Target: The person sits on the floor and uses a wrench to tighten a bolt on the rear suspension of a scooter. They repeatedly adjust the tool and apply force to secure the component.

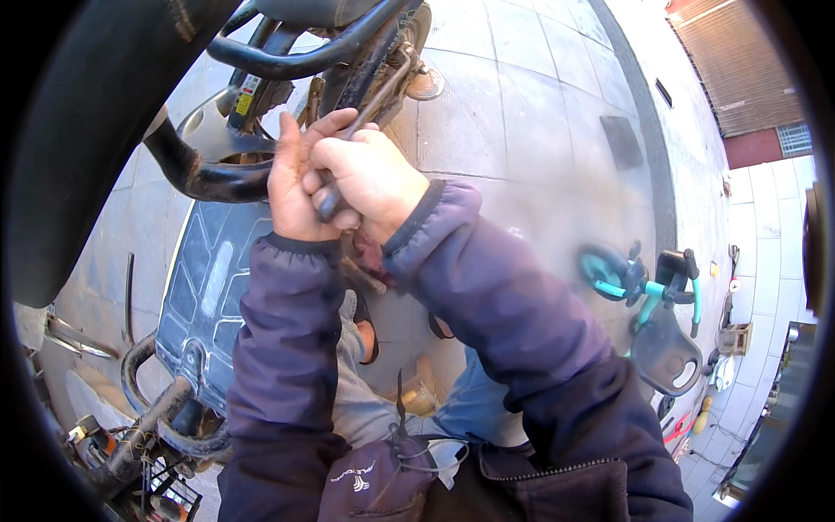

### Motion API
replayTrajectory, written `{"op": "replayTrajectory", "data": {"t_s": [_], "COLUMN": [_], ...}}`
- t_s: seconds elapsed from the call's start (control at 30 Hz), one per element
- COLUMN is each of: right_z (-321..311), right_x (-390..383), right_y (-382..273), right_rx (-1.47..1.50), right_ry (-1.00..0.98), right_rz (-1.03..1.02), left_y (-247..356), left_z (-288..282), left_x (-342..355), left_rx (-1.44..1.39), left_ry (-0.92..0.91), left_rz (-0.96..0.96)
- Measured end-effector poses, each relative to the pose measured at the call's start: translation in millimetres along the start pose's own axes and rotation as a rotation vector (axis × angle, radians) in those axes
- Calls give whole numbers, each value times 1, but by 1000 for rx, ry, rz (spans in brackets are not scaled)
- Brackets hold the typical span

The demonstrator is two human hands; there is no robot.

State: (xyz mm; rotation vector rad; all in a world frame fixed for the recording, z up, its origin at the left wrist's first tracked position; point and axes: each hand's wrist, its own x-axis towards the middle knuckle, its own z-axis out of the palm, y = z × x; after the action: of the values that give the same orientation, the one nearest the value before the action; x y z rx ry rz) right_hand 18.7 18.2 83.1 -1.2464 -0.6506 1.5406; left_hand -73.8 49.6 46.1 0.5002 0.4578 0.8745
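My right hand point(365, 178) is closed round the dark handle point(328, 204) of a long, worn metal tool, whose shaft point(384, 91) reaches up into the dirty underside of a black-tubed vehicle point(317, 61). My left hand point(291, 196) is right against the right one and the tool, thumb raised and index finger reaching toward the shaft; its other fingers are largely hidden behind my right hand. Below the vehicle's curved tube lies a silvery-blue ribbed panel point(209, 291). Something reddish point(370, 257), blurred, is below my hands.
A teal and black small wheeled vehicle point(661, 348) is on the right, near a wall point(696, 183). A dark mat-like square point(621, 142) lies on the tiled ground point(531, 122). Black tubing and wiring point(148, 444) are at lower left, and a large black cushion-like shape point(78, 122) at upper left.
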Motion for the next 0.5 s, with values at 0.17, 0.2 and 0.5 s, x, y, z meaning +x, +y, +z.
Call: {"op": "replayTrajectory", "data": {"t_s": [0.17,0.2,0.5], "right_z": [-8,-9,-3], "right_x": [-2,-2,-15], "right_y": [14,16,11], "right_rx": [-79,-82,-65], "right_ry": [96,129,121], "right_rz": [57,54,21], "left_y": [-8,-9,-9], "left_z": [-4,-2,-3], "left_x": [-6,-5,-12], "left_rx": [326,447,1054], "left_ry": [-21,-30,78], "left_rz": [97,151,561]}}
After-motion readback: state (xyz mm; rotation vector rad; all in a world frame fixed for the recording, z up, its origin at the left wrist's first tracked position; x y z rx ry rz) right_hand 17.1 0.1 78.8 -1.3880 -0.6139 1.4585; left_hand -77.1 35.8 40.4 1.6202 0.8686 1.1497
